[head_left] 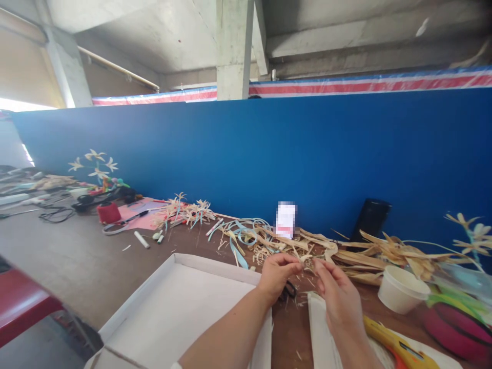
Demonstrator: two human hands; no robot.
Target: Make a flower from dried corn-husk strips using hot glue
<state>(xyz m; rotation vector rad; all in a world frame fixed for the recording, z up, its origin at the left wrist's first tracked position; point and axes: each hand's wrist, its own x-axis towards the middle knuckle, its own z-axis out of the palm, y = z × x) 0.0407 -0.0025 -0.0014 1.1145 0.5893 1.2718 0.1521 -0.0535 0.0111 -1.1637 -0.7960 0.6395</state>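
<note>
My left hand (280, 275) is closed in a pinch over the brown table, its fingertips turned to the right. Facing it, my right hand (340, 294) pinches too, thumb against fingers. A small pale piece seems to lie between the two sets of fingertips, too fine to make out. Just behind them is a heap of dried husk strips (315, 241) and light blue ribbon (246, 230), with thin shreds scattered around. Black handles, perhaps of scissors (289, 291), show below my left hand. White sheets (320, 328) lie under my right forearm.
A shallow white box (192, 312) sits at the front left. A yellow glue gun (400, 344), a white paper cup (403, 289) and a pink round container (455, 328) stand at right. Pale handmade flowers (188, 210) lie further back, before a blue partition (230, 154).
</note>
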